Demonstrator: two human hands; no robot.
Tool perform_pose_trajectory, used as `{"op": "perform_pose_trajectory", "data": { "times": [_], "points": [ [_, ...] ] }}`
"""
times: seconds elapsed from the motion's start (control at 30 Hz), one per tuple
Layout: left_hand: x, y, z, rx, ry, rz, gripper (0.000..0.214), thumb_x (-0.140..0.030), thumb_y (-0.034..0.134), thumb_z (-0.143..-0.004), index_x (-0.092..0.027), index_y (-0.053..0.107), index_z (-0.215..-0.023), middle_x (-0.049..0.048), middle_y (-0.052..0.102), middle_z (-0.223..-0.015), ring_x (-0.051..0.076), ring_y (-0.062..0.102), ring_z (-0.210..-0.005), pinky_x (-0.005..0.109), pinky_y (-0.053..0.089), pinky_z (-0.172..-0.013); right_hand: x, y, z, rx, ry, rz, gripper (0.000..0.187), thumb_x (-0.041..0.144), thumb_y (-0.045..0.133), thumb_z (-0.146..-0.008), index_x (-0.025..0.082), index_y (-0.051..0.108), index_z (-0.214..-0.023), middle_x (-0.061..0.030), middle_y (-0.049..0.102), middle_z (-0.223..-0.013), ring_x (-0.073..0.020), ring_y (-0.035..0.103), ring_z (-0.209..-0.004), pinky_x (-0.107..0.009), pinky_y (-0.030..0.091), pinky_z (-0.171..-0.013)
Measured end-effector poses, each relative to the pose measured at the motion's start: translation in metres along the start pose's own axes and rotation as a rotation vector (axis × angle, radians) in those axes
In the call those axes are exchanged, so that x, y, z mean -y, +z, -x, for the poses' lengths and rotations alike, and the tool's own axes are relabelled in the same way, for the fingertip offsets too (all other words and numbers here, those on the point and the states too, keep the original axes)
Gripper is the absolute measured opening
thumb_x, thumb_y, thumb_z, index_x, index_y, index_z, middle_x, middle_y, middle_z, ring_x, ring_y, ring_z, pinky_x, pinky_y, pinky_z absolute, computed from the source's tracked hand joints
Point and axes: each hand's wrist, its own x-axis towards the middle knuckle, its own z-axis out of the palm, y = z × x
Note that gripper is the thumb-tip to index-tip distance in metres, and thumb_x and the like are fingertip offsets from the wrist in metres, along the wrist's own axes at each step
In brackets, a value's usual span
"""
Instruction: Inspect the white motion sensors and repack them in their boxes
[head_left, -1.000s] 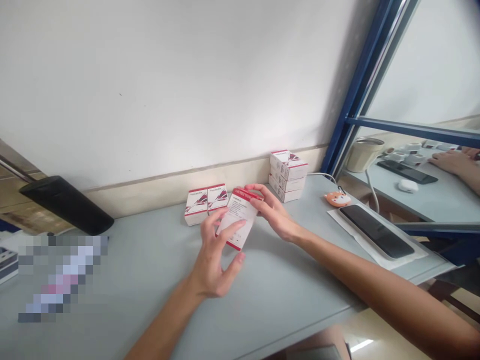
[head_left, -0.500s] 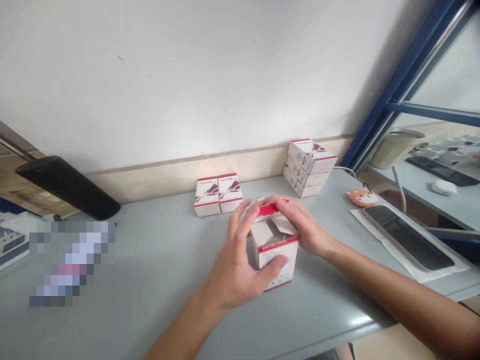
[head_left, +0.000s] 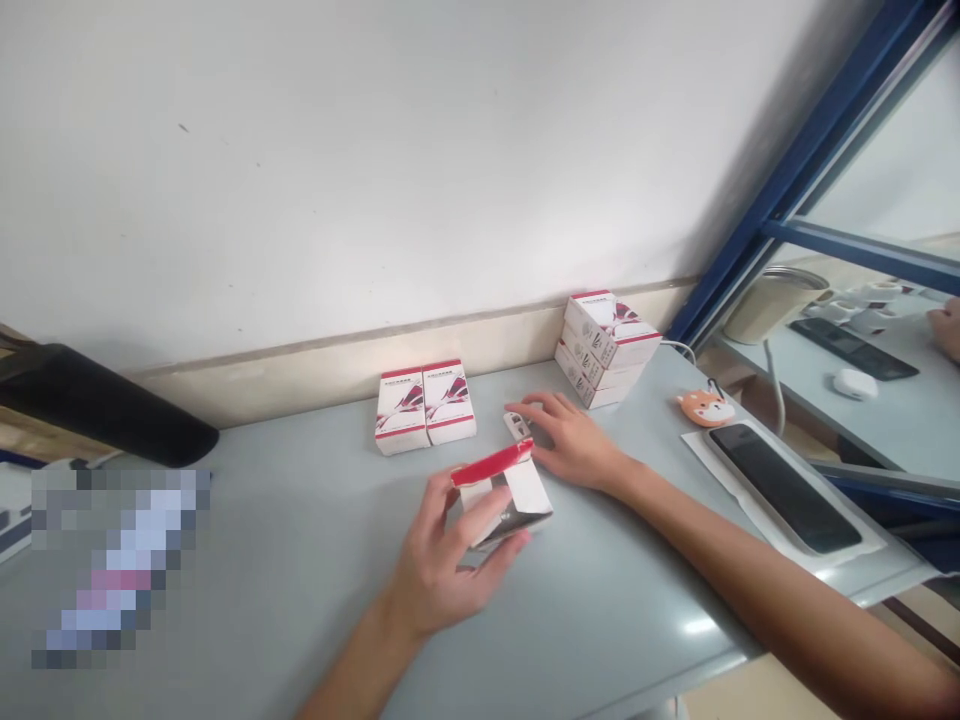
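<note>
My left hand (head_left: 442,560) grips a small white and red carton (head_left: 504,495) with its red top flap lifted, so the dark inside shows. The carton is tilted, just above the grey table (head_left: 285,560). My right hand (head_left: 574,445) rests palm down on the table just behind the carton, fingers stretched out. Its fingertips touch a small white object (head_left: 516,423) lying on the table.
Two matching cartons (head_left: 424,405) lie side by side near the wall. A stack of three cartons (head_left: 606,348) stands at the back right. An orange animal-shaped case (head_left: 705,408) and a black phone (head_left: 784,487) on white paper lie to the right. Another person's hand (head_left: 946,328) shows beyond the blue frame (head_left: 810,150).
The carton was closed a second ago, then both hands opened its top. Now the left hand alone holds it open, and the right hand has moved to the table onto the small white object.
</note>
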Motion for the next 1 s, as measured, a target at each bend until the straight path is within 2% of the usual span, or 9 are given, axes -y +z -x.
{"op": "perform_pose_trajectory", "data": {
  "times": [0.13, 0.3, 0.47, 0.6, 0.67, 0.73, 0.8, 0.9, 1.0],
  "points": [
    [0.005, -0.001, 0.001, -0.013, -0.092, -0.013, 0.038, -0.022, 0.081, -0.084, -0.021, 0.061, -0.117, 0.0080, 0.067, -0.103, 0.020, 0.064, -0.086, 0.029, 0.059, -0.065, 0.002, 0.004, 0.000, 0.062, 0.049, -0.044, 0.041, 0.043, 0.059, -0.103, 0.027, 0.061, -0.141, -0.0124, 0.064, -0.129, -0.0278, 0.067, -0.112, -0.045, 0.056, -0.098],
    [0.008, 0.005, 0.003, -0.154, -0.149, 0.127, 0.052, -0.021, 0.092, -0.072, -0.023, 0.050, -0.103, 0.0028, 0.064, -0.102, 0.017, 0.067, -0.083, 0.028, 0.059, -0.068, 0.002, -0.004, 0.000, 0.129, 0.120, -0.169, 0.031, 0.036, 0.060, -0.102, 0.026, 0.064, -0.131, -0.0079, 0.067, -0.119, -0.0199, 0.070, -0.091, -0.034, 0.056, -0.085],
    [0.010, 0.009, 0.007, -0.087, -0.238, 0.204, 0.048, -0.029, 0.090, -0.077, -0.024, 0.045, -0.093, 0.0033, 0.062, -0.105, 0.017, 0.068, -0.088, 0.029, 0.060, -0.072, -0.003, -0.012, -0.006, 0.065, 0.215, -0.320, 0.032, 0.041, 0.071, -0.092, 0.026, 0.070, -0.120, -0.0031, 0.071, -0.100, -0.0173, 0.063, -0.079, -0.032, 0.053, -0.077],
    [0.012, 0.009, 0.007, -0.078, -0.244, 0.166, 0.047, -0.039, 0.087, -0.081, -0.024, 0.047, -0.098, 0.0082, 0.064, -0.110, 0.023, 0.068, -0.102, 0.036, 0.061, -0.080, 0.006, -0.048, -0.005, -0.109, 0.252, -0.600, 0.046, 0.055, 0.082, -0.082, 0.023, 0.071, -0.114, -0.0024, 0.068, -0.094, -0.0144, 0.056, -0.069, -0.030, 0.051, -0.066],
    [0.013, 0.010, 0.007, -0.077, -0.193, 0.172, 0.046, -0.038, 0.086, -0.082, -0.025, 0.045, -0.099, 0.0076, 0.065, -0.108, 0.024, 0.069, -0.104, 0.036, 0.061, -0.080, 0.025, -0.078, 0.006, -0.258, 0.194, -0.730, 0.045, 0.052, 0.086, -0.080, 0.024, 0.071, -0.112, -0.0023, 0.068, -0.096, -0.0136, 0.057, -0.069, -0.029, 0.051, -0.064],
    [0.013, 0.012, 0.008, -0.092, -0.150, 0.185, 0.048, -0.034, 0.086, -0.082, -0.026, 0.043, -0.102, 0.0056, 0.066, -0.105, 0.023, 0.070, -0.101, 0.033, 0.061, -0.077, 0.058, -0.104, 0.026, -0.343, 0.091, -0.794, 0.043, 0.050, 0.090, -0.077, 0.026, 0.073, -0.108, -0.0023, 0.070, -0.095, -0.0157, 0.061, -0.073, -0.029, 0.053, -0.066],
    [0.012, 0.013, 0.009, -0.133, -0.135, 0.169, 0.049, -0.030, 0.086, -0.081, -0.026, 0.044, -0.106, 0.0050, 0.067, -0.107, 0.020, 0.072, -0.095, 0.031, 0.061, -0.073, 0.098, -0.118, 0.047, -0.241, 0.035, -0.750, 0.044, 0.048, 0.095, -0.071, 0.026, 0.075, -0.103, -0.0024, 0.071, -0.091, -0.0172, 0.064, -0.075, -0.029, 0.056, -0.070],
    [0.010, 0.015, 0.013, -0.204, -0.144, 0.103, 0.045, -0.029, 0.085, -0.078, -0.026, 0.049, -0.103, 0.0052, 0.069, -0.108, 0.019, 0.073, -0.088, 0.031, 0.061, -0.068, 0.150, -0.111, 0.065, -0.148, 0.078, -0.529, 0.041, 0.044, 0.090, -0.080, 0.027, 0.073, -0.113, -0.0001, 0.070, -0.084, -0.0146, 0.061, -0.069, -0.027, 0.056, -0.067],
    [0.007, 0.014, 0.016, -0.200, -0.176, 0.059, 0.033, -0.027, 0.082, -0.079, -0.024, 0.051, -0.090, 0.0044, 0.069, -0.101, 0.018, 0.071, -0.081, 0.031, 0.059, -0.063, 0.176, -0.090, 0.061, -0.099, 0.099, -0.378, 0.035, 0.048, 0.080, -0.090, 0.027, 0.073, -0.117, -0.0008, 0.072, -0.088, -0.0143, 0.064, -0.070, -0.027, 0.056, -0.068]
  ]
}}
